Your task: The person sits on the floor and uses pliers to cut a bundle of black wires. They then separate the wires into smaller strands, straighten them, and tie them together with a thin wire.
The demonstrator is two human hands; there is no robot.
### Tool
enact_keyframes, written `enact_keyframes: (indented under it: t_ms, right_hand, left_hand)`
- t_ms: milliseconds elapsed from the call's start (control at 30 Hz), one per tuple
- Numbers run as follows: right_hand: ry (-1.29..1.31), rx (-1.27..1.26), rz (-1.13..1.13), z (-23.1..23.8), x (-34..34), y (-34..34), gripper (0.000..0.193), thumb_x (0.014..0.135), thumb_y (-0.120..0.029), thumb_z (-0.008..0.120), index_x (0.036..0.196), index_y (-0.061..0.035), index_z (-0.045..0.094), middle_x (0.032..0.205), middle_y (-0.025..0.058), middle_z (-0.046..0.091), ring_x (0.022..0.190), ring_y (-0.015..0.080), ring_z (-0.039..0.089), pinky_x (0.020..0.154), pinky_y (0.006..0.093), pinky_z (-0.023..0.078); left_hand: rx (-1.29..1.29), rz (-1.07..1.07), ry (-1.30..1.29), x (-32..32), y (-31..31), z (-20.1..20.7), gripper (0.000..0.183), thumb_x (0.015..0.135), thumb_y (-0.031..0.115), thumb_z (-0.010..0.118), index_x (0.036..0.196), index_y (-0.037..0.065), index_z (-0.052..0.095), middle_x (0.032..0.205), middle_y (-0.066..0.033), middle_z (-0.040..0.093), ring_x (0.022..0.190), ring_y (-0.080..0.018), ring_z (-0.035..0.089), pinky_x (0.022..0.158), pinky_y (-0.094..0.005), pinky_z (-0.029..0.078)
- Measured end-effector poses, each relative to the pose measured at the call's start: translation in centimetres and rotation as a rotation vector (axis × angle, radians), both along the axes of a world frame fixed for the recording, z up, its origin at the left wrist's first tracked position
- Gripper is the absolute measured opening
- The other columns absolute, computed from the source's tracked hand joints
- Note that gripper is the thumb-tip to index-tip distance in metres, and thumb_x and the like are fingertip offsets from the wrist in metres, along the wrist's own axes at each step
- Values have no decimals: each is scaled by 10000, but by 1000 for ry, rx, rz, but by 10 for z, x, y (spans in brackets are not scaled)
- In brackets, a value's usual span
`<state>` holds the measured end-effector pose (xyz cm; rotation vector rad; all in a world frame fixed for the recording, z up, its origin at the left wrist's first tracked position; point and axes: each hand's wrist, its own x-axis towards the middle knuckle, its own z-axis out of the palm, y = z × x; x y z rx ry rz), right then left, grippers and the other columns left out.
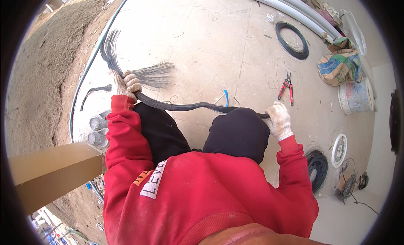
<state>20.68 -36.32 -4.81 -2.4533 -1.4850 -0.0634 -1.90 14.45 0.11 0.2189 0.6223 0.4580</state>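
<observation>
A long bundle of thin dark wire (191,106) stretches across my knees from one hand to the other. My left hand (125,83), in a whitish work glove, is closed around the bundle near its left end. Beyond that fist the strands fan out, one bunch upward and another to the right. My right hand (279,120), gloved the same way, grips the bundle beside my right knee; what lies inside that fist is hidden. A thin tie appears to circle the bundle right of my left hand. Red-handled cutters (286,89) lie on the floor beyond my right hand, jaws apart.
Wire coils lie at the far right (292,40) and near right (316,169). A white bucket (356,96) and a crumpled sack (340,67) stand by the right wall. White pipes (294,9) run along the back. A brown beam (59,169) and a hose (86,68) are left.
</observation>
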Motion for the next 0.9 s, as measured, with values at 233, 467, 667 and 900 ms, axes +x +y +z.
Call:
enact_keyframes:
  t_ms: [233, 467, 667, 900]
  right_hand:
    - [-245, -658, 169, 128, 61, 109, 561, 701, -399, 788, 1178, -127, 675, 1263, 161, 577, 1354, 338, 413, 1210, 503, 199]
    - [-15, -309, 439, 93, 54, 201, 417, 778, -397, 727, 1101, -137, 695, 1112, 157, 662, 1142, 327, 590, 1131, 474, 329]
    - [-18, -347, 403, 79, 60, 150, 238, 822, -323, 680, 906, -101, 666, 767, 135, 670, 769, 356, 673, 651, 475, 528]
    - [35, -517, 342, 96, 48, 94, 445, 897, -524, 603, 921, -82, 636, 751, 142, 662, 748, 378, 673, 635, 488, 528]
  left_hand:
    - [319, -287, -37, 82, -74, 87, 646, 783, 851, 448, 762, 206, 407, 562, 109, 201, 412, -37, 160, 337, -216, 134]
    - [350, -327, -326, 142, -111, 99, 661, 735, 869, 482, 758, 213, 402, 576, 99, 190, 432, -53, 159, 371, -225, 126]
    - [168, 34, -367, 149, -63, 70, 586, 860, 717, 556, 834, 137, 480, 686, 30, 367, 541, -97, 356, 555, -256, 393]
    - [122, -158, -346, 134, -71, 2, 604, 872, 759, 469, 699, 181, 438, 534, 73, 225, 406, -94, 195, 365, -253, 206]
